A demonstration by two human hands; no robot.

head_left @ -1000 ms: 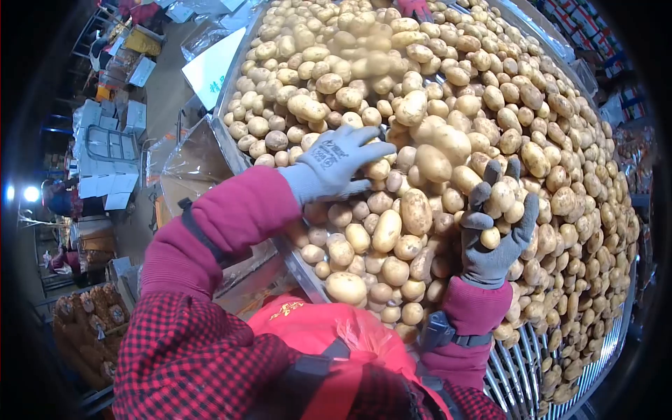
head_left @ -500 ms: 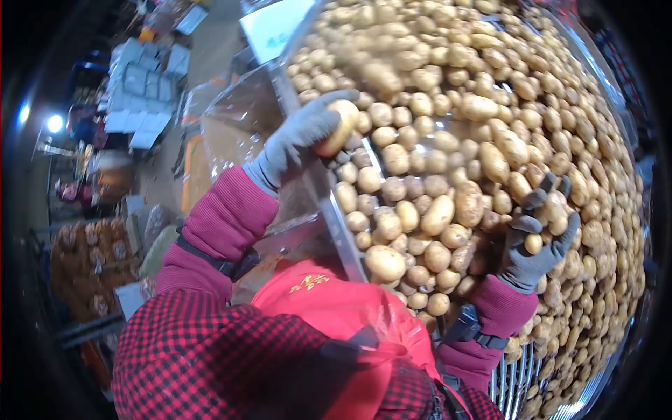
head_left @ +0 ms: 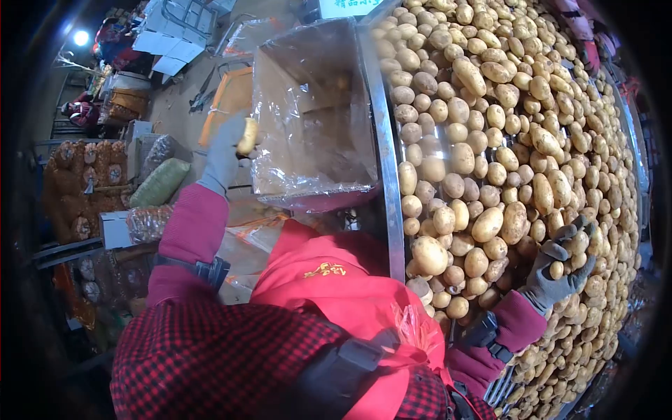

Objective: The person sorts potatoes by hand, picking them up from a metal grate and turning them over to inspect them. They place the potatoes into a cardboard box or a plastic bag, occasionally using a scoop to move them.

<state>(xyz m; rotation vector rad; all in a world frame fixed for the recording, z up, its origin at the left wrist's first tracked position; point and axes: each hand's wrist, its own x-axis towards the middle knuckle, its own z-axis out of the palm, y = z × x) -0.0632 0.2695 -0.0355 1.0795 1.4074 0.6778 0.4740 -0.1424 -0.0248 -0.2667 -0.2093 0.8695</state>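
Note:
My left hand (head_left: 222, 152), in a grey glove, is closed on a potato (head_left: 246, 136) just left of a cardboard box (head_left: 280, 112) lined with clear plastic. Over the potato pile (head_left: 483, 189) at the right, my right hand (head_left: 549, 274), gloved too, has its palm turned up. Its fingers curl around small potatoes, one of them a little potato (head_left: 556, 269) by the thumb side. Larger and smaller potatoes lie loose all around that hand.
A metal rim (head_left: 389, 168) divides the potatoes from the box. White cartons (head_left: 168, 42), an orange frame (head_left: 227, 98) and filled net bags (head_left: 84, 182) stand at the left. Another person's pink sleeve (head_left: 577, 24) shows at the far right top.
My left hand has carried the potato leftward from the pile, past the metal rim, to the box's far left side. The view has shifted left. My right hand stays over the pile with its potatoes.

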